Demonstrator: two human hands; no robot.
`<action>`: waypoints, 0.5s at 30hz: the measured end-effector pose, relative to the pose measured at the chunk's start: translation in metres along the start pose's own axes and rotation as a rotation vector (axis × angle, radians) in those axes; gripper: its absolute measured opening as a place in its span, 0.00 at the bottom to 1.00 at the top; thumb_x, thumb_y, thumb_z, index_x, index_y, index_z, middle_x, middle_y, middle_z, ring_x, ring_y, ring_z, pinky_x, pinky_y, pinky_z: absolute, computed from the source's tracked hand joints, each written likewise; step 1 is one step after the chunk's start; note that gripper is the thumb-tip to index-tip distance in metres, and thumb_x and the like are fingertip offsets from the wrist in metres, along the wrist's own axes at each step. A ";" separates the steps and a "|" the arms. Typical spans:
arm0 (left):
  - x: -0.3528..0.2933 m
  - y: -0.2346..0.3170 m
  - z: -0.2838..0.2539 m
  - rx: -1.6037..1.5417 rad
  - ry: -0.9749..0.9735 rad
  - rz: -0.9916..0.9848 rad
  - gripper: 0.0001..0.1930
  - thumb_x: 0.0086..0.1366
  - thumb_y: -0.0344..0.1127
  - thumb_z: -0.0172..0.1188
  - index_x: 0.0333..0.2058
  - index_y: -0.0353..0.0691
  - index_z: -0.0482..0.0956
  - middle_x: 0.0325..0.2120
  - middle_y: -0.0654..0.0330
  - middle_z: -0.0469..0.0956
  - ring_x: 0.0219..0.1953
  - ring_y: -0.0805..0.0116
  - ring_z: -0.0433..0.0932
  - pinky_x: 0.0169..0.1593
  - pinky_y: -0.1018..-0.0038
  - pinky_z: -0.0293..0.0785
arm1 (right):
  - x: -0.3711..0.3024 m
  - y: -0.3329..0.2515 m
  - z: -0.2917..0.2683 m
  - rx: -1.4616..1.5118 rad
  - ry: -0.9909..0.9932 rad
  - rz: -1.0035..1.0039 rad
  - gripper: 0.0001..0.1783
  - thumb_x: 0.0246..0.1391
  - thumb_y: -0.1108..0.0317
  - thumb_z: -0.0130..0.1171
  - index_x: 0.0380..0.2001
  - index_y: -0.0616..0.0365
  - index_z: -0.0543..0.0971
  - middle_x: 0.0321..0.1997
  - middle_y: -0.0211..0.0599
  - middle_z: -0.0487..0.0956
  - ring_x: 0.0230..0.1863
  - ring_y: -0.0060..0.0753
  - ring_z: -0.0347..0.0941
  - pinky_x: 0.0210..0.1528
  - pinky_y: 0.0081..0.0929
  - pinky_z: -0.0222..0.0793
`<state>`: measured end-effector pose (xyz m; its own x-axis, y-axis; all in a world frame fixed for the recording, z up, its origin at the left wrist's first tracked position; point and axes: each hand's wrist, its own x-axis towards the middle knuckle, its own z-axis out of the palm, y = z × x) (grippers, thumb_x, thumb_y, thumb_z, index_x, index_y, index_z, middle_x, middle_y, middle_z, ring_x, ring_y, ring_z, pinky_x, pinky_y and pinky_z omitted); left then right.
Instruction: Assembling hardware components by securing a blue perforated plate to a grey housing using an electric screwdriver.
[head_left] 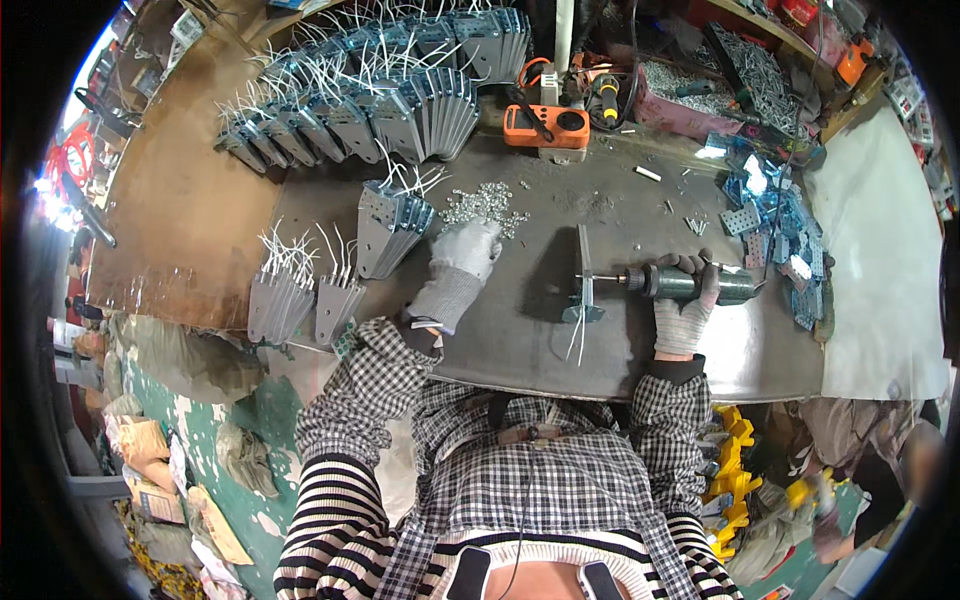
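The right hand point(683, 300), gloved in grey knit, has its grip wrapped tight around the barrel of a dark green power drill point(690, 283) that lies level over the steel desk point(640, 340). Out from that grip, toward the person's left, the drill's chuck and thin bit meet an upright metal bracket plate point(583, 275) standing on edge on the desk; white cable ties point(578, 338) trail from the plate's near end.

The left hand point(466, 250), also gloved, reaches forward with its fingers curled down into the edge of a heap of small silver nuts point(485, 203); whether its grip has closed on any of them cannot be told. Just beside this grip, on its left, leans a bundle of grey brackets point(390, 232) tied with white ties, and two more bundles point(300, 295) lie nearer the desk edge. Beyond the nuts sits an orange clamp meter point(546, 125). Beyond the right grip, a scatter of bluish perforated plates point(775, 225) covers the desk.
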<state>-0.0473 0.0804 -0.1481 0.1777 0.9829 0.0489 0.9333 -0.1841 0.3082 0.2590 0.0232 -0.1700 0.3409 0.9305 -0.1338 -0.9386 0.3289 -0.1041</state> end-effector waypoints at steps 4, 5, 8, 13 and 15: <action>0.014 0.013 0.000 0.247 -0.026 0.070 0.06 0.60 0.30 0.53 0.28 0.43 0.79 0.23 0.58 0.79 0.29 0.57 0.81 0.32 0.60 0.76 | 0.001 -0.004 -0.002 -0.068 0.000 -0.006 0.23 0.53 0.71 0.65 0.51 0.59 0.69 0.33 0.29 0.69 0.37 0.28 0.67 0.53 0.44 0.69; 0.019 0.011 0.009 0.321 -0.066 0.102 0.06 0.60 0.31 0.53 0.29 0.43 0.80 0.24 0.57 0.80 0.30 0.57 0.82 0.31 0.61 0.77 | 0.000 -0.006 -0.004 -0.070 -0.005 -0.012 0.23 0.53 0.71 0.65 0.51 0.59 0.69 0.33 0.29 0.69 0.37 0.28 0.67 0.53 0.44 0.69; 0.028 0.004 0.020 0.472 -0.100 0.183 0.07 0.60 0.33 0.54 0.30 0.43 0.81 0.25 0.54 0.81 0.31 0.57 0.83 0.29 0.63 0.80 | -0.001 0.000 -0.001 -0.003 -0.040 0.011 0.23 0.53 0.70 0.65 0.50 0.58 0.70 0.33 0.29 0.69 0.37 0.28 0.67 0.53 0.44 0.70; 0.041 0.010 -0.003 0.536 -0.150 0.407 0.06 0.59 0.31 0.54 0.31 0.41 0.81 0.25 0.55 0.82 0.32 0.58 0.84 0.30 0.64 0.81 | -0.002 -0.001 0.001 0.004 -0.004 0.030 0.21 0.53 0.70 0.65 0.49 0.56 0.71 0.33 0.28 0.69 0.36 0.28 0.67 0.53 0.43 0.70; 0.046 0.015 -0.019 0.426 -0.280 0.398 0.05 0.59 0.30 0.54 0.30 0.40 0.79 0.26 0.55 0.82 0.30 0.58 0.83 0.29 0.65 0.80 | -0.003 -0.003 0.001 0.012 -0.009 0.031 0.20 0.53 0.70 0.65 0.49 0.56 0.72 0.32 0.28 0.69 0.36 0.28 0.67 0.53 0.43 0.70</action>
<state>-0.0312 0.1228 -0.1227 0.5568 0.8096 -0.1859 0.8109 -0.5783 -0.0894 0.2604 0.0198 -0.1682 0.3113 0.9416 -0.1283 -0.9493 0.3018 -0.0885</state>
